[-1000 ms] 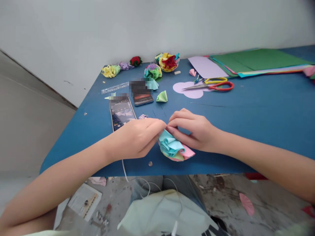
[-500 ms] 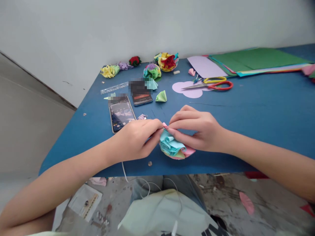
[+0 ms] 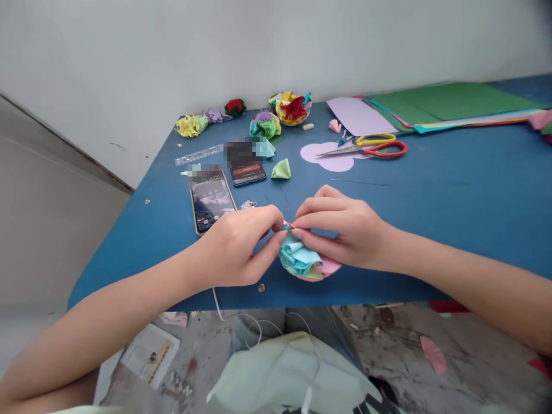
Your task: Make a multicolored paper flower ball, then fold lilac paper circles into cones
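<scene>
A paper flower point(image 3: 302, 259) with light blue curled petals and pink and pale green ones below is held above the front edge of the blue table. My left hand point(image 3: 248, 244) pinches its far upper rim from the left, thumb and forefinger closed on the paper. From the right, my right hand point(image 3: 345, 230) closes its thumb and fingertips on a pink petal at the same rim. The fingertips of both hands nearly meet there. Part of the flower's far side is hidden behind the fingers.
Two phones point(image 3: 213, 198) lie left of centre, beside a clear ruler point(image 3: 199, 155). Red-and-yellow-handled scissors point(image 3: 383, 148) rest on a lilac paper shape point(image 3: 336, 164). Finished paper flowers point(image 3: 293, 108) line the back, with coloured sheets point(image 3: 457, 103) at the right.
My left thumb has shifted lower and away from the forefinger at the rim. The pink petal tip between the fingers is now folded lower. The flower stays in both hands.
</scene>
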A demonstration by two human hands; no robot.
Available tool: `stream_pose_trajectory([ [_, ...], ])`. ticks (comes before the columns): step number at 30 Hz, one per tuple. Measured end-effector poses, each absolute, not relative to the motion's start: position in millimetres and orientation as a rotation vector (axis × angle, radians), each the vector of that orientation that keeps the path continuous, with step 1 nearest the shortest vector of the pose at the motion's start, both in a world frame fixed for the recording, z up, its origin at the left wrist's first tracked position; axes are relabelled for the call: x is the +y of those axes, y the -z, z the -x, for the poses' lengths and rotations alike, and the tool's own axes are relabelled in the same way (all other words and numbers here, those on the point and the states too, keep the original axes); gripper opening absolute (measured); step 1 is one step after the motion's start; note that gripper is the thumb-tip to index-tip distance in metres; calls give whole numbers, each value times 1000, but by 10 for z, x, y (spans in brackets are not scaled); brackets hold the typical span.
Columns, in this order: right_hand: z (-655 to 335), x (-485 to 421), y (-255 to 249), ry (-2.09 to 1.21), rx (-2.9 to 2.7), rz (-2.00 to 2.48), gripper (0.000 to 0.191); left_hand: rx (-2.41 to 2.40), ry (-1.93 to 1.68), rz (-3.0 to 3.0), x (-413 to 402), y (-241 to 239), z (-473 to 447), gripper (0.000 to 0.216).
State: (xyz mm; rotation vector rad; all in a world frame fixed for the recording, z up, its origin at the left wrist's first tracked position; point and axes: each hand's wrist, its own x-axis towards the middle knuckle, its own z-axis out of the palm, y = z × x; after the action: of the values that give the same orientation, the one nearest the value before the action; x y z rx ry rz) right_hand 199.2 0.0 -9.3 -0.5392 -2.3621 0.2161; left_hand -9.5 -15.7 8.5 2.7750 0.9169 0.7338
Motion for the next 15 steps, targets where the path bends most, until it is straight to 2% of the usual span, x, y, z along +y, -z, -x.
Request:
stream_pose_trajectory([
  [15, -1990, -46, 41, -242, -2379, 505, 11, 708, -852, -2870, -127, -38, 119, 13],
])
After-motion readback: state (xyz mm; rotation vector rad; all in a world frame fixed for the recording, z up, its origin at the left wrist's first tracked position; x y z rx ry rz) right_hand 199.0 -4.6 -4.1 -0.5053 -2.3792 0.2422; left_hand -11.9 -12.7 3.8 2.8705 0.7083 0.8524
